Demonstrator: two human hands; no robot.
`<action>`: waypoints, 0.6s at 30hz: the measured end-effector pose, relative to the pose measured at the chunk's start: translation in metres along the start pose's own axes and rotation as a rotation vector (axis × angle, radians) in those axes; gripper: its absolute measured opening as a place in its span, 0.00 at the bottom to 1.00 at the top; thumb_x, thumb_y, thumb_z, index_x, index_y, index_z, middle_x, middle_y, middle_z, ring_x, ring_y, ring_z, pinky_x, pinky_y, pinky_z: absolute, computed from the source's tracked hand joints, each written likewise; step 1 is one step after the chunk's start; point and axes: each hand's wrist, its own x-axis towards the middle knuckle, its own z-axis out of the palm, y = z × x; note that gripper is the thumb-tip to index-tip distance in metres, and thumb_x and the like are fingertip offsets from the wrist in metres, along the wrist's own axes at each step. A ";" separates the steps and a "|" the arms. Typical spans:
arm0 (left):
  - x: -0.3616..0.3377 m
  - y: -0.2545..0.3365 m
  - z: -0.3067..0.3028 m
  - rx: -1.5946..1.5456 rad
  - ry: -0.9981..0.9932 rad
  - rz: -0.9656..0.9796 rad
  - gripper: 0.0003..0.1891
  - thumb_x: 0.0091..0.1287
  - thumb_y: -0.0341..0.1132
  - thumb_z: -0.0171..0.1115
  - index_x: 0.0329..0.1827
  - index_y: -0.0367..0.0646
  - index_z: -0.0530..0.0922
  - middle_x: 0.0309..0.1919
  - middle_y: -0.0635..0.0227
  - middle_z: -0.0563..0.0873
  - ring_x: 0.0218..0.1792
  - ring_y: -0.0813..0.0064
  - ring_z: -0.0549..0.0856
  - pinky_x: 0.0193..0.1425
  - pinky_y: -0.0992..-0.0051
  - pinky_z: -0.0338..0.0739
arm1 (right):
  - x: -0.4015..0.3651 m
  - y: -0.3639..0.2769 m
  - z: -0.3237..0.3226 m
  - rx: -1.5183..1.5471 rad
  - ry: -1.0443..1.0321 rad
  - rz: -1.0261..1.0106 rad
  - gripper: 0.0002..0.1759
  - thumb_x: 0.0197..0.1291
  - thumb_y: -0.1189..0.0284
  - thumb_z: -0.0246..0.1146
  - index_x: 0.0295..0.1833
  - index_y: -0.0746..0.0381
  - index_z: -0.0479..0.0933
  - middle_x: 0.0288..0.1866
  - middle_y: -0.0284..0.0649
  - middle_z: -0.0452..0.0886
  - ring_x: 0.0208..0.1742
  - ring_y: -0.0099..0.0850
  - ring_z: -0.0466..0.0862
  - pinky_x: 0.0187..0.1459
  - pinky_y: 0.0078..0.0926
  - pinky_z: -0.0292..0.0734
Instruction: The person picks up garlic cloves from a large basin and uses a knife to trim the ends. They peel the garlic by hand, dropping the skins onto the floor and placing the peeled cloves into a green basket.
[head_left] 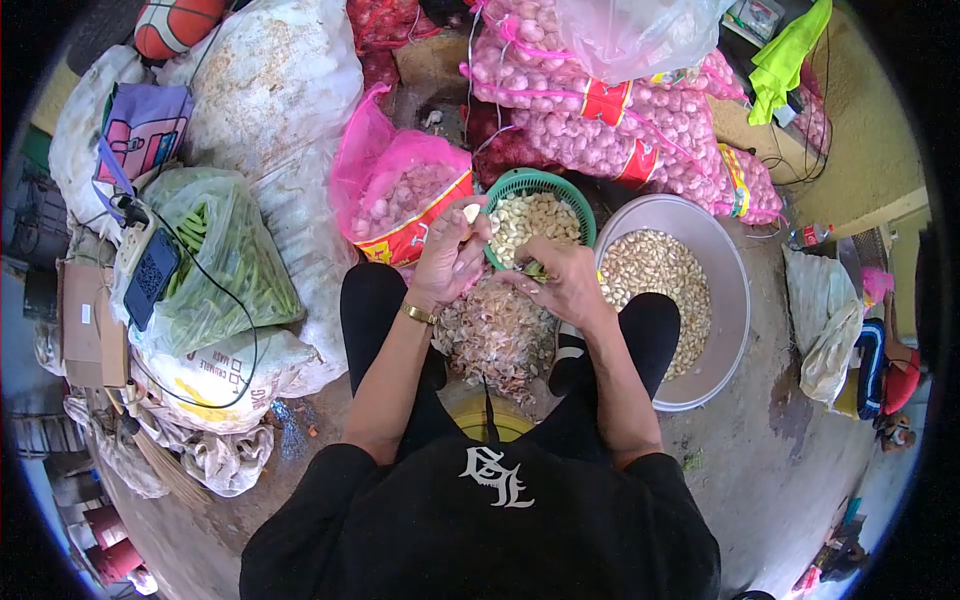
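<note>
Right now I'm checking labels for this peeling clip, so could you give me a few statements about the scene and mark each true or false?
1. The left hand holds a garlic clove by the green basket. True.
2. The green basket is empty. False: it holds peeled cloves.
3. A pile of garlic skins lies between the person's knees. True.
4. The large basin sits on the person's left. False: it sits on the right, past the right hand.
5. The clear plastic bag holds tomatoes. False: it holds long green pods.
</note>
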 end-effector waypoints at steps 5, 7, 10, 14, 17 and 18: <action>0.003 0.002 0.005 -0.068 0.115 -0.026 0.23 0.78 0.47 0.51 0.68 0.42 0.69 0.35 0.73 0.80 0.14 0.93 0.63 0.15 0.87 0.60 | 0.004 -0.008 -0.003 0.145 -0.070 -0.038 0.13 0.48 0.77 0.73 0.42 0.60 0.81 0.37 0.39 0.82 0.36 0.38 0.85 0.35 0.31 0.78; 0.005 0.006 0.013 -0.030 0.157 -0.036 0.23 0.78 0.47 0.51 0.68 0.41 0.70 0.34 0.74 0.80 0.15 0.93 0.63 0.15 0.87 0.59 | 0.003 -0.008 -0.003 0.153 -0.079 -0.014 0.13 0.50 0.79 0.71 0.42 0.60 0.81 0.37 0.40 0.83 0.36 0.38 0.85 0.36 0.30 0.78; 0.014 -0.003 0.016 0.100 0.254 -0.069 0.22 0.78 0.46 0.50 0.68 0.41 0.71 0.32 0.76 0.78 0.14 0.93 0.63 0.15 0.87 0.57 | -0.001 -0.004 -0.007 0.191 -0.028 0.033 0.11 0.53 0.81 0.68 0.43 0.61 0.82 0.36 0.41 0.84 0.37 0.35 0.85 0.37 0.28 0.78; 0.054 -0.029 0.013 0.309 0.439 -0.087 0.20 0.78 0.49 0.51 0.57 0.41 0.78 0.26 0.80 0.73 0.13 0.91 0.62 0.15 0.84 0.53 | -0.006 0.013 -0.008 0.291 0.225 0.198 0.08 0.54 0.78 0.70 0.41 0.64 0.82 0.34 0.46 0.85 0.33 0.35 0.86 0.37 0.29 0.79; 0.089 -0.057 -0.009 0.476 0.497 -0.283 0.19 0.76 0.53 0.53 0.44 0.44 0.78 0.22 0.80 0.71 0.12 0.90 0.62 0.15 0.83 0.53 | -0.008 0.020 -0.014 0.284 0.280 0.315 0.06 0.57 0.78 0.69 0.41 0.65 0.82 0.35 0.47 0.85 0.34 0.32 0.86 0.37 0.29 0.79; 0.092 -0.061 -0.009 0.438 0.481 -0.252 0.20 0.73 0.56 0.56 0.34 0.48 0.74 0.20 0.81 0.69 0.13 0.90 0.62 0.15 0.83 0.53 | -0.009 0.021 -0.016 0.271 0.278 0.341 0.07 0.56 0.78 0.70 0.41 0.66 0.82 0.34 0.47 0.86 0.33 0.35 0.86 0.38 0.30 0.79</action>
